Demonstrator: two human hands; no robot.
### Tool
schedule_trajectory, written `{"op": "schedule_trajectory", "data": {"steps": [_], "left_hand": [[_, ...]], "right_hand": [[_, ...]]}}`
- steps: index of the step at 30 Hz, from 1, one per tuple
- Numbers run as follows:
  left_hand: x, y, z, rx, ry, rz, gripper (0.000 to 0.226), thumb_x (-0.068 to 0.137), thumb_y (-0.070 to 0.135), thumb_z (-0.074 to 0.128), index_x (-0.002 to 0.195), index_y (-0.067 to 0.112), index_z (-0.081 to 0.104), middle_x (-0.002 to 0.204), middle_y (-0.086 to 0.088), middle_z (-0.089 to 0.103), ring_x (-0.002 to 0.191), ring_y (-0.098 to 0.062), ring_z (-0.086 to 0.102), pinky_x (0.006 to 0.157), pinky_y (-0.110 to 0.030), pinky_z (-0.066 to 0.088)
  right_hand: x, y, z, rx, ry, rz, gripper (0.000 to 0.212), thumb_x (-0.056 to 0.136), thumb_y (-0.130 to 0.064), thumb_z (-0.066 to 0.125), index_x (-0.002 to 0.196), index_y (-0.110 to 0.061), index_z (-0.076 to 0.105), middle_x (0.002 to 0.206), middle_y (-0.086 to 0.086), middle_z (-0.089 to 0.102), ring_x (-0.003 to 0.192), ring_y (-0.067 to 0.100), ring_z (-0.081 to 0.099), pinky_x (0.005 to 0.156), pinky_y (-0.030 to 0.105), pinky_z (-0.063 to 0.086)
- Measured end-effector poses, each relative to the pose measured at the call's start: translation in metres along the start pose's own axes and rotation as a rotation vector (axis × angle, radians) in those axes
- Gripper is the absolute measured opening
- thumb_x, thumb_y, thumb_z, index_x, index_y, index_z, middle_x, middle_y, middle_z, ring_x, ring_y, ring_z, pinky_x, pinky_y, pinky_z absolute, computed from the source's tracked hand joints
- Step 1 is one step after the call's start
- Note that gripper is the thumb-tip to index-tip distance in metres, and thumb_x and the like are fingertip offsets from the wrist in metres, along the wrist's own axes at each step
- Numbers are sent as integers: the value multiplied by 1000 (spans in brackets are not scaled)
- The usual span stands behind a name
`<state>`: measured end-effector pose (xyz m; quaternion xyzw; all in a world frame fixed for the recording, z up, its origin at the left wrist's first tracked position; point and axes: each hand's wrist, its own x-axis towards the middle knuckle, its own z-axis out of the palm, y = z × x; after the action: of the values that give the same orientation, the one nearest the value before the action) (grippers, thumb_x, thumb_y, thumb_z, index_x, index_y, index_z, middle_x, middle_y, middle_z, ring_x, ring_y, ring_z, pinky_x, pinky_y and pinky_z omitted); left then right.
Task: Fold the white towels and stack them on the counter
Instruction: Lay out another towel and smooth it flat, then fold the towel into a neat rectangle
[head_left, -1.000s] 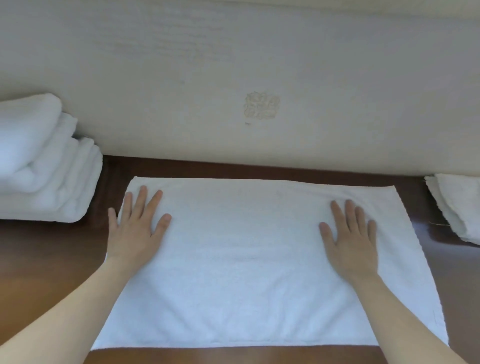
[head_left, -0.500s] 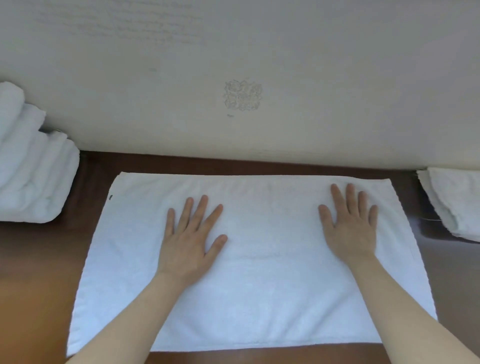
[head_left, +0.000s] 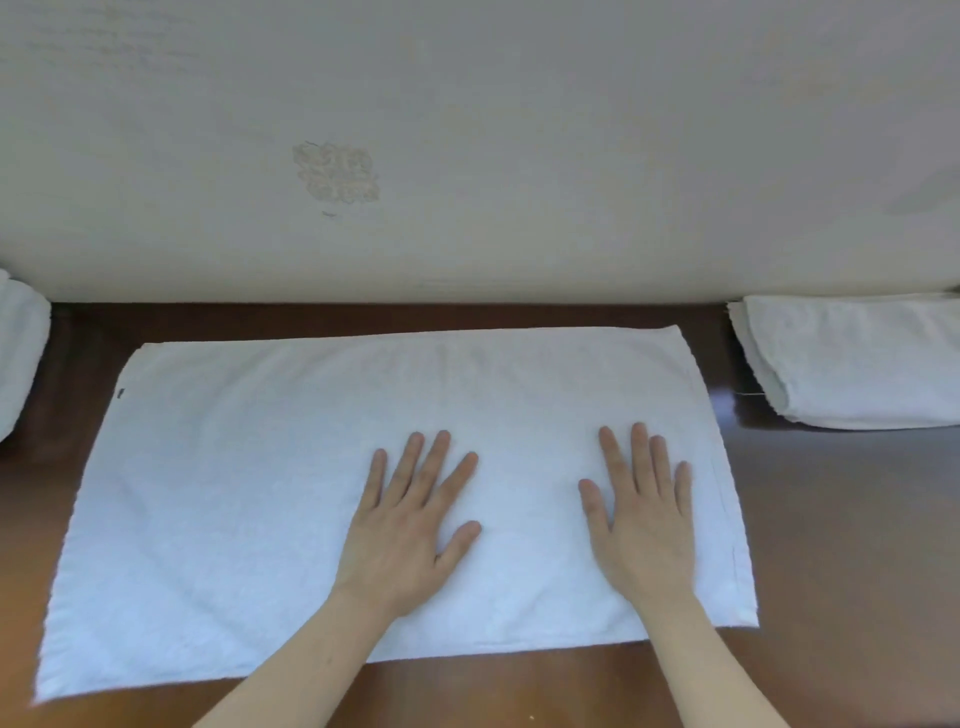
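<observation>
A white towel lies spread flat as a wide rectangle on the dark wooden counter. My left hand rests palm down near the towel's middle, fingers spread. My right hand lies flat on the towel's right part, fingers apart. Neither hand grips any cloth. A small dark tag shows at the towel's left edge.
A stack of folded white towels sits at the far left edge of the counter. Another folded white towel lies at the back right against the pale wall. Bare wood shows right of the spread towel.
My left hand has slid rightward across the towel from its left end to the middle. My right hand has stayed on the right part. The view has shifted right.
</observation>
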<state>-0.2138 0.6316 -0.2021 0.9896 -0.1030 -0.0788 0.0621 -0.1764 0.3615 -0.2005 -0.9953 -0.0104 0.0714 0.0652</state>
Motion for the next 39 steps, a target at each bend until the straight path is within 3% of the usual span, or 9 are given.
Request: {"op": "schedule_trajectory", "data": {"steps": [8,15,18,23,26,30,33,37,39], "left_hand": [[-2,20,1,5,-10,-80,66,101,60,14,159,29,15,167,-4,6,154,-27,1,121,-51,6],[7,151,17,-60,-33,91,64,103,56,21,159,25,20,167,-9,7,154,-30,3,119,-55,12],[28,172,13,-158,-9,29,60,105,52,22,155,22,32,166,-10,11,154,-27,4,121,-49,9],[110,186,-5,-190,38,208,54,105,48,20,153,28,34,166,-4,12,154,-23,5,125,-41,10],[159,189,-8,-170,18,318,55,104,45,19,152,28,37,166,-6,16,153,-26,10,123,-43,16],[202,192,-16,-49,-18,401,48,105,35,36,154,34,33,165,2,19,147,-25,25,111,-39,30],[217,196,-25,-109,-30,414,45,103,29,50,147,31,46,148,2,45,122,-26,42,95,-35,42],[221,201,-37,-251,-111,326,22,98,32,58,117,26,65,114,3,45,111,-18,42,74,-30,41],[219,199,-42,-365,-115,274,19,92,38,67,102,22,68,110,6,43,103,-14,43,73,-31,43]], "right_hand": [[-17,63,-11,15,12,124,68,99,-60,8,159,-28,8,166,9,8,152,31,8,121,56,9],[-35,78,-8,21,21,47,63,102,-56,16,158,-28,14,166,7,9,152,29,8,121,54,14],[-30,87,-12,55,36,77,64,101,-57,16,158,-27,14,165,8,13,152,28,11,121,53,13],[-36,93,-17,94,135,144,63,103,-52,20,155,-16,30,159,11,32,148,29,27,119,50,21],[-41,94,-14,108,294,176,55,101,-43,39,143,-9,47,131,11,57,116,29,53,95,44,40],[-40,91,-14,147,355,304,54,96,-44,49,133,-5,54,94,5,56,79,24,53,70,37,42],[-38,91,-13,179,315,316,54,95,-49,43,122,-5,58,85,3,56,72,23,54,65,35,45],[-32,97,-19,296,314,314,55,96,-64,28,97,-17,56,58,-7,50,48,15,42,47,24,33],[-31,100,-23,295,311,253,45,94,-61,35,85,-19,51,57,-8,45,41,11,33,40,17,22]]}}
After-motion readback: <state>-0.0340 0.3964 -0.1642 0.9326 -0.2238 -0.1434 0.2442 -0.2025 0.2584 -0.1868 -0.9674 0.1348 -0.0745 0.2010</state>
